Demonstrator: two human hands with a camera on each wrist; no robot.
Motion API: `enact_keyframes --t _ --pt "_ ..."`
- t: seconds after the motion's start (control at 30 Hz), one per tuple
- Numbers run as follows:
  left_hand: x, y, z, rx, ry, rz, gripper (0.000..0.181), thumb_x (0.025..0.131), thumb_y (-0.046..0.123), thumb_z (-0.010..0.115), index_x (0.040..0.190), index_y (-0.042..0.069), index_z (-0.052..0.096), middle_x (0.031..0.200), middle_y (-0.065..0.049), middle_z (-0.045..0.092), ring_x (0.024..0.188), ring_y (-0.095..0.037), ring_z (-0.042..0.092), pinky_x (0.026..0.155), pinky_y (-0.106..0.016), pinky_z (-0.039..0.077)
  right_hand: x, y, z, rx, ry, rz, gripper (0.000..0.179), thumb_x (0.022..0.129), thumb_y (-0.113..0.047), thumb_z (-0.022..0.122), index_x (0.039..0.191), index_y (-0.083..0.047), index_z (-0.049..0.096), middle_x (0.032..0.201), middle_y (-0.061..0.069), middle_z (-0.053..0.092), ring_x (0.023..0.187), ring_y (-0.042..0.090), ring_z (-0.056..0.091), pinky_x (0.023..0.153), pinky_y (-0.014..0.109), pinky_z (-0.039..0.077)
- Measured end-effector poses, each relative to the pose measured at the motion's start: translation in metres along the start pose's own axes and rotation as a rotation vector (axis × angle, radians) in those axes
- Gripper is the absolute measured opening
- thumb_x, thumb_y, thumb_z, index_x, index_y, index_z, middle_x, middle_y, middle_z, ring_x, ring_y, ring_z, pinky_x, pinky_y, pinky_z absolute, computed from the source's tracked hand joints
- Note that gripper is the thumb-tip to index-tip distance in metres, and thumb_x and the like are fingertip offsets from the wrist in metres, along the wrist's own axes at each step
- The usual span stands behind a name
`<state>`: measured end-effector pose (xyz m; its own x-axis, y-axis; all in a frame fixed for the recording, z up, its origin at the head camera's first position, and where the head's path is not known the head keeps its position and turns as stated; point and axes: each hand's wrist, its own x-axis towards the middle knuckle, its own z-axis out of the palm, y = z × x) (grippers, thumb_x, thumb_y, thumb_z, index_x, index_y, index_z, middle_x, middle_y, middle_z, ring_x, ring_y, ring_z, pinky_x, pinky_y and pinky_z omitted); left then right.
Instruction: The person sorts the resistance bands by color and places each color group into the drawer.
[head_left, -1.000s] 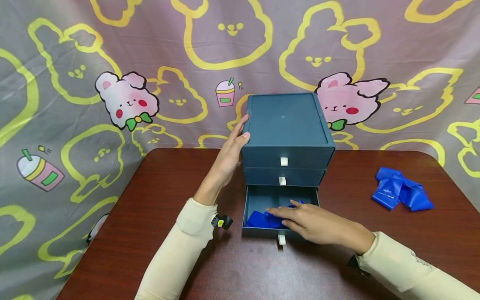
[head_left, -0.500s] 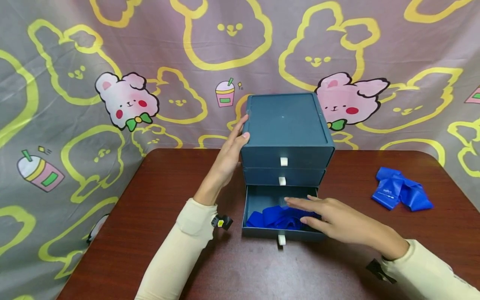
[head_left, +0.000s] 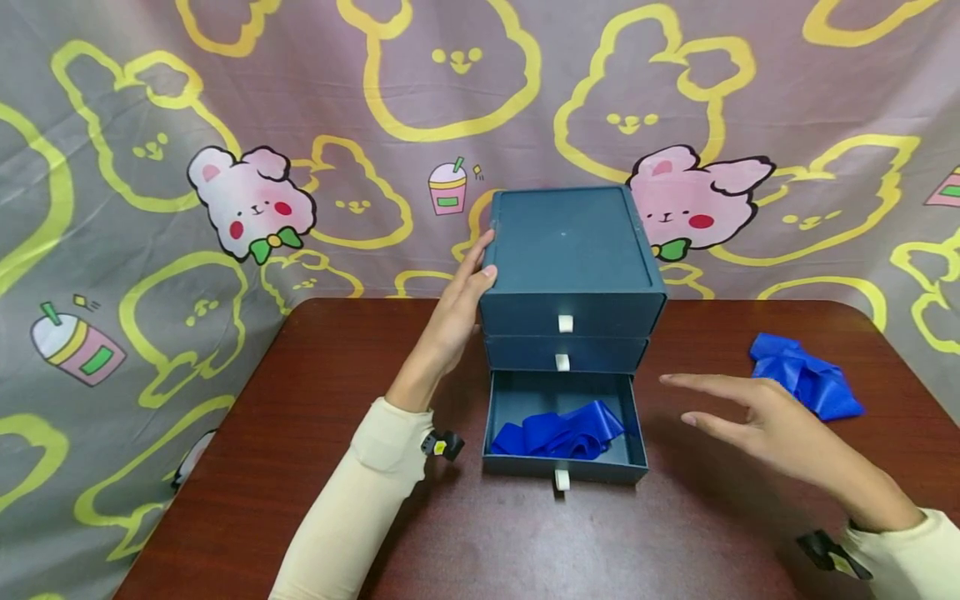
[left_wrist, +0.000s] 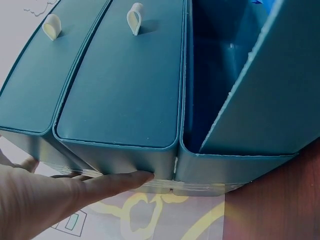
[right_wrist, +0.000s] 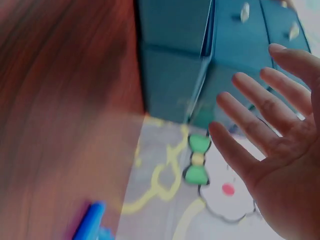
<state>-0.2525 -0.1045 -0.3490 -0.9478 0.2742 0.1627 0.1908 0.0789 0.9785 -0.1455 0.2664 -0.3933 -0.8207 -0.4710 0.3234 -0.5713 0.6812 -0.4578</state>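
Note:
A dark teal cabinet of three drawers (head_left: 570,242) stands on the table, its bottom drawer (head_left: 566,471) pulled out. Inside that drawer lies a crumpled blue band (head_left: 558,433). My left hand (head_left: 453,312) rests against the cabinet's left side, fingers straight, thumb near the top edge; the left wrist view shows the thumb (left_wrist: 122,182) along the side wall. To the right of the drawer, my right hand (head_left: 765,421) hovers with fingers spread and holds nothing. Behind it a second blue band (head_left: 810,379) lies bunched on the table, partly covered by the hand in the head view.
White pull tabs (head_left: 566,323) stick out from the drawer fronts. The brown wooden table (head_left: 315,467) reaches back to a patterned curtain (head_left: 337,100) that hangs close behind the cabinet. The two upper drawers are closed.
My right hand has lifted out of the bottom drawer and moved right, towards the band on the table. The band in the drawer now shows fully. My left hand has stayed against the cabinet.

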Motion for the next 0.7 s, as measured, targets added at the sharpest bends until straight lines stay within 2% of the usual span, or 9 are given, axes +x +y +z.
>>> enact_keyframes --t 0.1,0.2,0.27,0.37,0.4,0.47,0.53,0.6,0.7 --pt "0.000 0.000 0.000 0.002 0.002 -0.005 0.056 0.109 0.045 0.042 0.162 0.049 0.027 0.176 0.007 0.010 0.162 -0.027 0.013 0.114 -0.085 0.017 -0.007 0.015 -0.007 -0.015 0.043 0.093 0.057 0.088 -0.013 0.084 0.141 -0.020 0.067 0.131 0.011 0.074 0.113 0.002 0.068 0.078 0.016 0.057" --pt "0.000 -0.001 0.000 0.001 0.004 -0.009 0.056 0.109 0.045 0.042 0.162 0.049 0.027 0.176 0.007 0.010 0.162 -0.027 0.013 0.114 -0.085 0.017 -0.012 0.028 -0.015 -0.026 0.058 0.221 0.056 0.091 -0.019 0.083 0.143 -0.018 0.065 0.135 0.023 0.068 0.114 0.035 0.064 0.075 0.047 0.063" --pt "0.000 -0.001 0.000 -0.001 0.004 -0.009 0.056 0.109 0.045 0.042 0.162 0.049 0.027 0.176 0.007 0.010 0.162 -0.027 0.013 0.114 -0.085 0.017 -0.015 0.036 -0.019 -0.035 0.073 0.279 0.055 0.091 -0.022 0.082 0.143 -0.017 0.064 0.136 0.029 0.064 0.110 0.052 0.059 0.072 0.054 0.062" --pt "0.000 0.000 -0.001 -0.005 0.001 -0.006 0.056 0.109 0.045 0.043 0.162 0.049 0.026 0.176 0.007 0.010 0.162 -0.028 0.013 0.113 -0.085 0.017 -0.018 0.049 -0.025 -0.040 0.122 0.319 0.054 0.090 -0.024 0.084 0.141 -0.018 0.067 0.133 0.030 0.063 0.105 0.052 0.058 0.071 0.028 0.059" --pt "-0.001 0.000 -0.001 -0.006 0.000 -0.006 0.056 0.109 0.045 0.043 0.162 0.049 0.026 0.176 0.007 0.010 0.162 -0.028 0.013 0.113 -0.085 0.017 -0.019 0.053 -0.027 -0.045 0.134 0.329 0.053 0.090 -0.024 0.084 0.140 -0.018 0.067 0.133 0.030 0.063 0.103 0.051 0.059 0.069 0.017 0.052" --pt "-0.001 0.000 0.000 -0.009 -0.003 -0.004 0.057 0.108 0.045 0.043 0.163 0.049 0.026 0.176 0.006 0.009 0.162 -0.029 0.013 0.113 -0.086 0.017 -0.020 0.061 -0.030 -0.061 0.144 0.359 0.052 0.090 -0.026 0.084 0.139 -0.017 0.068 0.133 0.031 0.064 0.102 0.049 0.061 0.064 0.009 0.040" --pt "0.000 0.000 -0.001 -0.009 -0.002 -0.006 0.057 0.108 0.045 0.044 0.163 0.049 0.026 0.176 0.007 0.009 0.162 -0.029 0.013 0.113 -0.086 0.017 -0.021 0.069 -0.032 -0.078 0.136 0.395 0.052 0.092 -0.028 0.082 0.140 -0.014 0.066 0.134 0.033 0.063 0.102 0.051 0.061 0.066 0.019 0.050" --pt "0.000 0.000 -0.001 -0.008 -0.001 -0.004 0.057 0.108 0.045 0.043 0.163 0.049 0.026 0.176 0.007 0.009 0.162 -0.029 0.013 0.113 -0.086 0.017 -0.022 0.076 -0.033 -0.102 0.119 0.429 0.055 0.094 -0.031 0.079 0.142 -0.009 0.063 0.135 0.037 0.060 0.105 0.056 0.060 0.070 0.042 0.059" --pt "0.000 0.000 0.000 -0.001 -0.002 -0.004 0.057 0.109 0.045 0.043 0.163 0.049 0.026 0.176 0.007 0.009 0.162 -0.028 0.013 0.113 -0.085 0.018 -0.023 0.087 -0.035 -0.127 0.105 0.476 0.058 0.096 -0.033 0.077 0.145 -0.006 0.060 0.136 0.040 0.057 0.111 0.062 0.056 0.079 0.072 0.050"
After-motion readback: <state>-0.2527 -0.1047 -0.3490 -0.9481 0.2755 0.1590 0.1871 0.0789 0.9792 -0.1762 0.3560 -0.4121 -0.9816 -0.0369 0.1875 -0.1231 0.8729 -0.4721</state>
